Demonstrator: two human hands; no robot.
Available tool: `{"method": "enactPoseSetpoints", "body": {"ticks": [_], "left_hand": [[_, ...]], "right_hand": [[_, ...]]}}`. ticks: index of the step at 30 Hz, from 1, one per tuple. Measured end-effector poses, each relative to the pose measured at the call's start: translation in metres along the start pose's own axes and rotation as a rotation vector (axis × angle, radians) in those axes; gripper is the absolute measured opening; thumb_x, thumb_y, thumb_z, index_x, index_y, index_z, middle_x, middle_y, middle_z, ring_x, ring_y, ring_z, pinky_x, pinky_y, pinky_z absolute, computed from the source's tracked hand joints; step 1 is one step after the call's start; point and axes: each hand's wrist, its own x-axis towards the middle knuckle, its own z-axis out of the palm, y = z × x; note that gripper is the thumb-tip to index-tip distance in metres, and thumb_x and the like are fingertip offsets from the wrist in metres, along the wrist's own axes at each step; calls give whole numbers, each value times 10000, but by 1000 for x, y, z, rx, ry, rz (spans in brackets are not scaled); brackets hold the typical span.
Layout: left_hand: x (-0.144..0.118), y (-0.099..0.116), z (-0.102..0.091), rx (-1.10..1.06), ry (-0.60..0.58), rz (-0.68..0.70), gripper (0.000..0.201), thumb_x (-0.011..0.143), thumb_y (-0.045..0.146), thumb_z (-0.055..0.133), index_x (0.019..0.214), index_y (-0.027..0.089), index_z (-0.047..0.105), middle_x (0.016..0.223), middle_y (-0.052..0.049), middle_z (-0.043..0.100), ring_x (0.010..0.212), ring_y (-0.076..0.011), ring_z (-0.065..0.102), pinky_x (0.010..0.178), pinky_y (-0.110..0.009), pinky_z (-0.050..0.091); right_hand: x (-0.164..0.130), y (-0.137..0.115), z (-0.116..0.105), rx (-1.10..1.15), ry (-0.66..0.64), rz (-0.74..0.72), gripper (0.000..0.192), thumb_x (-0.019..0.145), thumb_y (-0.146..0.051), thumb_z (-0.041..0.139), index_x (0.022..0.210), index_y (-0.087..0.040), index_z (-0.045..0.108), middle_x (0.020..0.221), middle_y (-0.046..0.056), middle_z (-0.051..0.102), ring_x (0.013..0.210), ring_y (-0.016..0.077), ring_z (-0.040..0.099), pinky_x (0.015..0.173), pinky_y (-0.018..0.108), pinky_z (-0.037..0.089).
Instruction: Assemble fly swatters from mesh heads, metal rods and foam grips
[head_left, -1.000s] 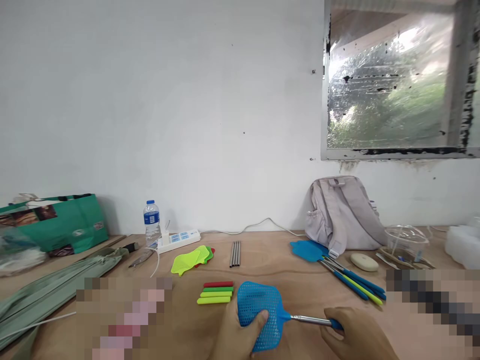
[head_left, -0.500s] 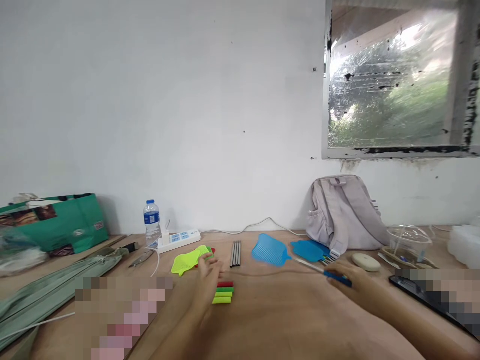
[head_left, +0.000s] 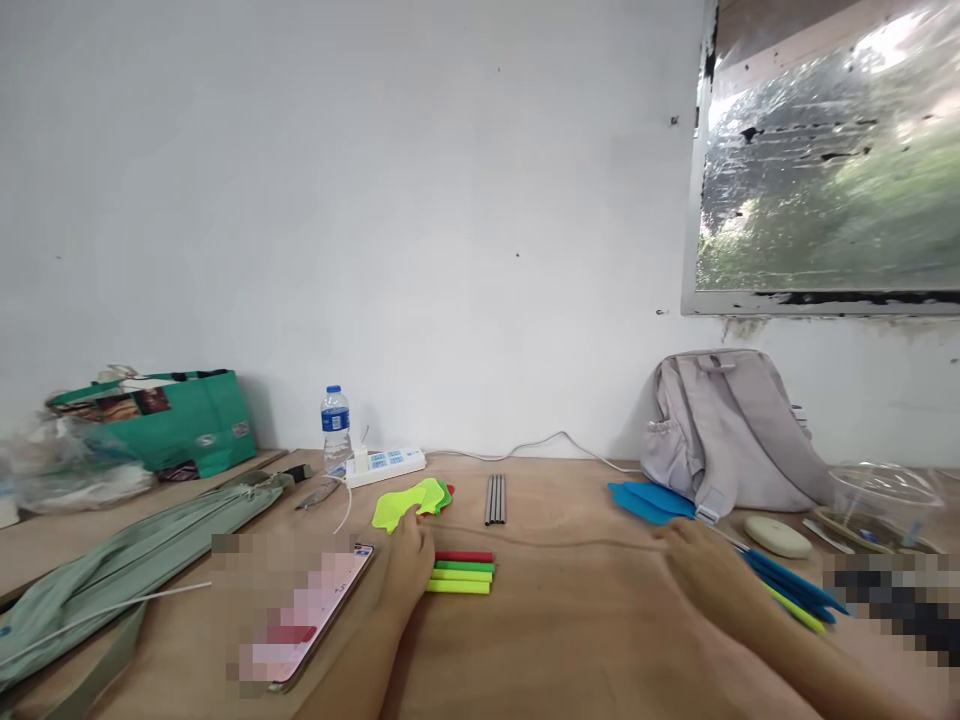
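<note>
We rest our left hand (head_left: 409, 560) flat and loose on the bench (head_left: 570, 620), holding nothing, just left of the coloured sticks (head_left: 461, 572). Right of the sticks, well apart, our right hand (head_left: 701, 575) lies by the blue swatters (head_left: 652, 500); we cannot tell its grip. Bare wood lies open right of the sticks.
</note>
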Motion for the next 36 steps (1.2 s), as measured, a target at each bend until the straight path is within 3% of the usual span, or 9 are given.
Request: {"method": "enactPoseSetpoints", "body": {"ticks": [2, 5, 9, 13, 18, 25, 29, 33, 36], "left_hand": [[3, -1, 0, 99, 15, 54, 465, 710, 18, 304, 1170, 57, 362, 1147, -158, 480, 1122, -209, 435, 946, -345, 345], [12, -1, 0, 263, -10, 94, 582, 658, -65, 283, 1219, 80, 334, 1221, -149, 436, 1175, -199, 391, 963, -325, 326], [22, -2, 2, 322, -46, 85, 584, 672, -70, 285, 1233, 82, 345, 1261, -160, 418, 1184, -207, 388, 954, -308, 326], [24, -3, 3, 453, -69, 105, 549, 709, 12, 345, 1257, 27, 307, 1198, -184, 473, 1157, -247, 399, 985, -353, 267], [25, -1, 2, 552, -172, 44, 520, 757, 117, 346, 1254, -25, 300, 1111, -196, 528, 1092, -279, 444, 998, -389, 205], [29, 0, -2, 479, -249, 62, 488, 736, 68, 331, 1220, 102, 382, 1109, -126, 535, 1066, -231, 465, 940, -353, 295], [29, -4, -1, 389, -261, 57, 480, 725, 45, 338, 1196, 123, 386, 1118, -118, 517, 1056, -193, 486, 877, -297, 363], [30, -14, 6, 258, -223, 19, 484, 703, 36, 370, 1182, 104, 392, 1176, -136, 466, 1117, -207, 447, 927, -328, 348], [31, -22, 11, 242, -216, 15, 510, 694, 11, 374, 1196, 98, 392, 1218, -134, 447, 1161, -206, 412, 976, -341, 322]], "right_hand": [[13, -44, 11, 213, -123, -94, 254, 791, -119, 383, 911, -195, 593, 933, 78, 592, 888, 191, 518, 807, 344, 397], [40, -102, 31, 429, -156, -73, 256, 796, -130, 334, 906, -180, 559, 972, 78, 550, 892, 176, 499, 800, 310, 389], [88, -136, 57, 526, -115, 19, 360, 696, -52, 385, 1013, -175, 504, 1043, 70, 485, 983, 166, 448, 860, 274, 344], [120, -141, 74, 488, -164, 0, 335, 701, -79, 417, 999, -195, 515, 1047, 57, 470, 974, 172, 442, 850, 277, 328], [122, -141, 78, 487, -190, -22, 298, 740, -122, 417, 1008, -193, 526, 1030, 58, 473, 968, 176, 438, 841, 275, 313], [121, -142, 70, 455, -215, -46, 280, 774, -179, 420, 1028, -216, 530, 1036, 53, 495, 955, 169, 449, 835, 275, 307], [125, -144, 68, 415, -224, 5, 213, 762, -221, 443, 940, -198, 558, 1007, 60, 532, 943, 181, 470, 821, 284, 322], [133, -146, 73, 354, -248, 142, 181, 765, -240, 435, 844, -155, 574, 946, 111, 580, 918, 228, 512, 780, 319, 351], [136, -145, 79, 323, -275, 262, 222, 803, -251, 394, 894, -133, 559, 905, 152, 610, 864, 251, 558, 727, 342, 375]]}}
